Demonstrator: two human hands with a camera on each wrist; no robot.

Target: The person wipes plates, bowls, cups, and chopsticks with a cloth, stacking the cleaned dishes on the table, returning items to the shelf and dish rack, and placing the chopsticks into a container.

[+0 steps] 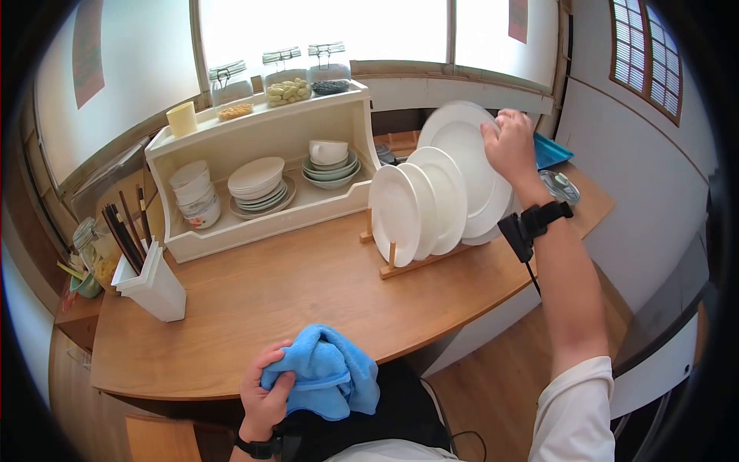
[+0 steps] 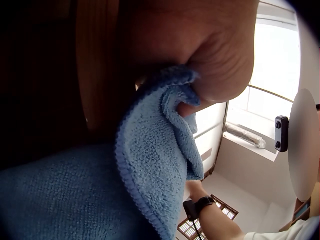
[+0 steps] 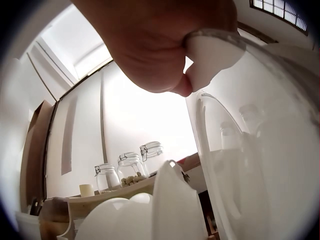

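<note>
My right hand (image 1: 514, 150) pinches the upper right rim of a large white plate (image 1: 460, 131) at the back of the wooden rack (image 1: 400, 269); in the right wrist view the thumb of that hand (image 3: 165, 50) lies at the rim of the plate (image 3: 270, 165). Smaller white plates (image 1: 395, 215) stand upright in the rack, in front of the large one. Near the table's front edge, my left hand (image 1: 265, 389) grips a crumpled blue cloth (image 1: 327, 373). The cloth (image 2: 155, 150) hangs from the left hand (image 2: 200, 45) in the left wrist view.
A cream shelf (image 1: 269, 223) holds bowls, small plates and a cup, with glass jars (image 1: 286, 77) on top. At the left stands a white holder (image 1: 158, 285) with chopsticks. A blue tray (image 1: 550, 150) and a glass lid (image 1: 560, 187) lie behind the right arm.
</note>
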